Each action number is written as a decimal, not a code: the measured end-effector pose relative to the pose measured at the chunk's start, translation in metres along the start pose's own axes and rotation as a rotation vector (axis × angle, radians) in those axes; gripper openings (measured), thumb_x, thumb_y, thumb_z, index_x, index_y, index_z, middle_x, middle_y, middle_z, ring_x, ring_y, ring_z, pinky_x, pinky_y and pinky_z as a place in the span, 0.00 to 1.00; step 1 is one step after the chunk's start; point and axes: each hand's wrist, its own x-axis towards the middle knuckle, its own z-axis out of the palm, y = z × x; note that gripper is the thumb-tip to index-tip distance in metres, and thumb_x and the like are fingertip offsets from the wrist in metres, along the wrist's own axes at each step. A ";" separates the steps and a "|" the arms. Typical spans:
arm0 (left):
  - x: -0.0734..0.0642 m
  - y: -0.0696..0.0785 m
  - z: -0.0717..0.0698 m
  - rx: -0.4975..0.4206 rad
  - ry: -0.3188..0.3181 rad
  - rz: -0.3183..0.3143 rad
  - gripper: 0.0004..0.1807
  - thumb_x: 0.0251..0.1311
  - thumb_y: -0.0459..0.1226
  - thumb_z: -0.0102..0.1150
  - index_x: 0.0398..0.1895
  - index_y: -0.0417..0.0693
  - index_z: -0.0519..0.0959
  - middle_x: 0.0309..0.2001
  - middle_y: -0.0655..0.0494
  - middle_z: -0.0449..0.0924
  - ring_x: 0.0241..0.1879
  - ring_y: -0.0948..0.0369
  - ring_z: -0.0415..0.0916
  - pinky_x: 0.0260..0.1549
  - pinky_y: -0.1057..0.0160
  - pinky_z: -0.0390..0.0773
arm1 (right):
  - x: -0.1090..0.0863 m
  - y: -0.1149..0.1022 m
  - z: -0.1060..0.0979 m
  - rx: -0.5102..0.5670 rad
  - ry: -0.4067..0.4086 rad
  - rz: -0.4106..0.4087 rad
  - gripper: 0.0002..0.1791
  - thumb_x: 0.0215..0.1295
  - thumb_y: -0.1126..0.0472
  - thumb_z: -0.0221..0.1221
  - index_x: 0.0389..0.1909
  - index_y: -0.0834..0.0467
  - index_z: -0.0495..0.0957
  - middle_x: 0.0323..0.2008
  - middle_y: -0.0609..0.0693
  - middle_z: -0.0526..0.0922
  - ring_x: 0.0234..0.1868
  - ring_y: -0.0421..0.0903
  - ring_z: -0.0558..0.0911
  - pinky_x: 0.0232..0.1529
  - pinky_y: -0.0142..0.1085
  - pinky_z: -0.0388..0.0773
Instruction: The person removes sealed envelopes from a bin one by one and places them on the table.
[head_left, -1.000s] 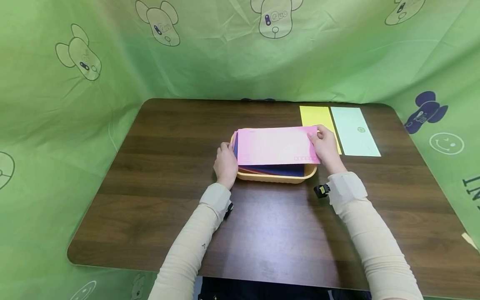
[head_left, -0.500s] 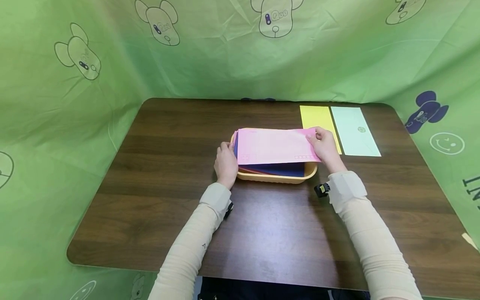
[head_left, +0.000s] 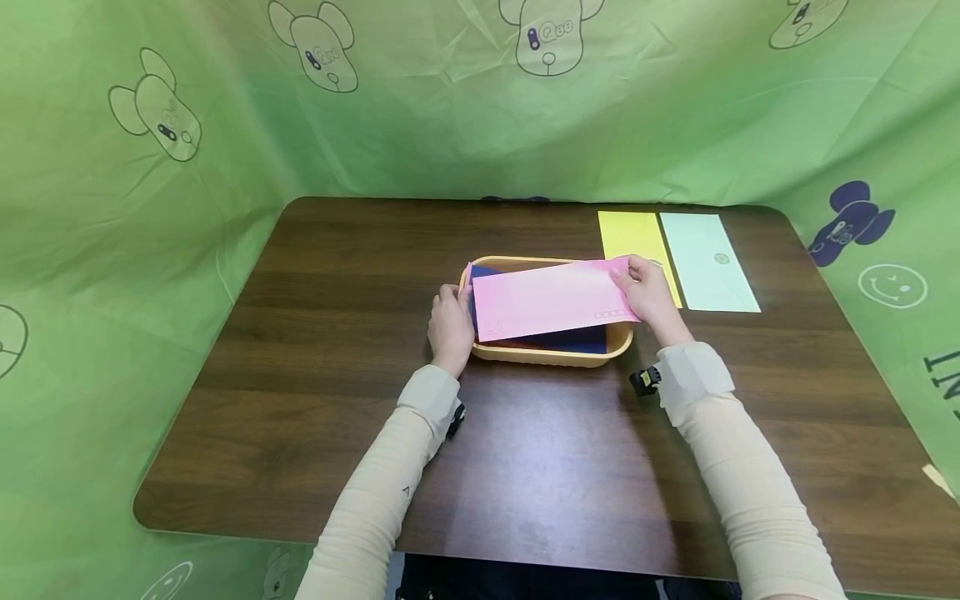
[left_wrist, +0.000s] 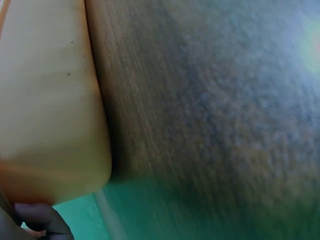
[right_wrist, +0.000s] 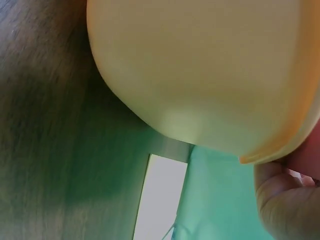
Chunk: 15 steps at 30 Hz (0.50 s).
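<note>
A pink envelope (head_left: 551, 298) slants over a yellow plastic basket (head_left: 551, 357). My right hand (head_left: 651, 293) pinches the envelope's right end, thumb on top, and the left end dips lower toward me. My left hand (head_left: 452, 329) grips the left end of the basket, thumb at the rim. In the left wrist view, curled fingers (left_wrist: 45, 220) show under the basket's end. Dark blue envelopes (head_left: 573, 340) lie inside, partly covered by the pink one. A thin pink edge also shows beside my left thumb. In the right wrist view, my right fingers sit just past the basket's rim (right_wrist: 280, 150).
A yellow envelope (head_left: 637, 237) and a light blue envelope (head_left: 708, 262) lie side by side on the brown table (head_left: 337, 275), behind and right of the basket. Green printed cloth (head_left: 420, 125) hangs around the table's back and sides.
The pink envelope's left end has swung down toward me, turning it aslant and uncovering the basket's back rim. My left hand stays at the basket's left end.
</note>
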 end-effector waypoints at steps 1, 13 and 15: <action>0.000 0.000 0.000 0.004 0.001 0.000 0.21 0.72 0.50 0.40 0.52 0.43 0.72 0.45 0.42 0.77 0.47 0.43 0.78 0.47 0.45 0.75 | 0.000 0.001 0.000 0.003 -0.001 0.006 0.18 0.73 0.59 0.48 0.50 0.72 0.71 0.20 0.27 0.71 0.18 0.26 0.72 0.21 0.22 0.71; 0.000 -0.002 0.001 0.033 0.011 0.009 0.19 0.73 0.47 0.41 0.52 0.43 0.73 0.45 0.42 0.77 0.44 0.43 0.79 0.45 0.45 0.77 | -0.017 0.002 -0.029 0.348 0.159 0.226 0.06 0.72 0.63 0.47 0.45 0.54 0.70 0.21 0.34 0.75 0.20 0.29 0.75 0.21 0.22 0.74; 0.000 -0.001 0.000 0.034 0.008 0.003 0.19 0.73 0.47 0.41 0.52 0.43 0.73 0.45 0.42 0.77 0.44 0.43 0.79 0.44 0.45 0.77 | -0.021 0.005 -0.037 0.438 0.197 0.246 0.04 0.71 0.63 0.48 0.41 0.51 0.69 0.22 0.35 0.76 0.20 0.29 0.76 0.21 0.22 0.74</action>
